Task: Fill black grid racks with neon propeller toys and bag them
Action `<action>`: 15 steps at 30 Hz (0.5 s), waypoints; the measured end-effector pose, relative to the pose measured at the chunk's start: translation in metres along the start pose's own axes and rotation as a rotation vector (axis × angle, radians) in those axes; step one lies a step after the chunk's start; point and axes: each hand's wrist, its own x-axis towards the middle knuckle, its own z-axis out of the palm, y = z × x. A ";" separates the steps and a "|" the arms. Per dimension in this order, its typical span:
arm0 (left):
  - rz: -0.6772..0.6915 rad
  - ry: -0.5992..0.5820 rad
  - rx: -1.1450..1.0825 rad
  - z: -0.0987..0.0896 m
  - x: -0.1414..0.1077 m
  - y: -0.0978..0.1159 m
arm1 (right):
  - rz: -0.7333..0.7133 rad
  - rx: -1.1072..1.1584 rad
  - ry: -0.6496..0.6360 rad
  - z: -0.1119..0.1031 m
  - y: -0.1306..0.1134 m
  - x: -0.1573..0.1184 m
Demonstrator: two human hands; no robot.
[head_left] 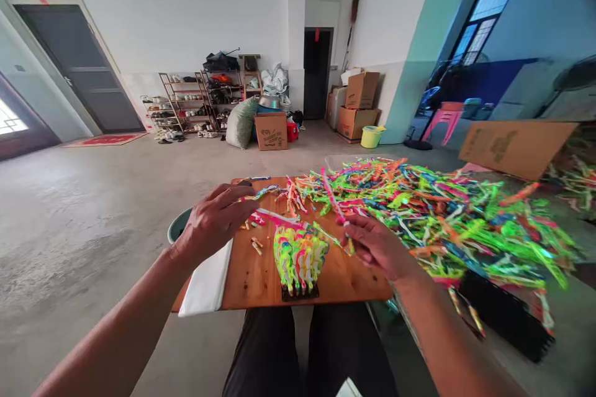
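My left hand (218,214) is over the left part of the wooden board, its fingers drawn together at the end of a pink-and-white strip (279,219). That strip slants down to the right, above an upright cluster of multicoloured strips (302,257) standing in a small dark base (300,292). In my right hand (370,241), thumb and fingers are pinched on a bright pink strip (332,194) that points up and to the left. A yellow-green strip (334,238) runs close to the right fingertips; whether they touch it I cannot tell.
A large heap of neon strips (428,217) lies right of the wooden board (354,282). Loose bits (256,246) and a white sheet (207,279) are at left, beside a greenish bucket (179,225). A black slab (505,313) lies at lower right. Boxes (272,131) and shoe racks (186,102) stand behind.
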 end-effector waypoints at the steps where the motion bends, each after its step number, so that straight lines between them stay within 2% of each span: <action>1: 0.020 -0.010 0.005 -0.005 -0.003 0.011 | 0.052 0.022 -0.049 0.009 0.008 -0.015; 5: 0.108 -0.119 -0.012 -0.008 -0.026 0.050 | 0.247 0.216 -0.214 0.033 0.063 -0.062; 8: 0.178 -0.161 -0.037 -0.003 -0.052 0.069 | 0.360 0.383 -0.307 0.040 0.108 -0.090; 10: 0.205 -0.181 -0.029 0.002 -0.070 0.078 | 0.376 0.473 -0.376 0.042 0.131 -0.103; 13: 0.186 -0.203 -0.035 0.010 -0.095 0.087 | 0.369 0.496 -0.462 0.043 0.152 -0.115; 15: 0.096 -0.156 -0.085 0.018 -0.110 0.096 | 0.392 0.396 -0.474 0.045 0.156 -0.117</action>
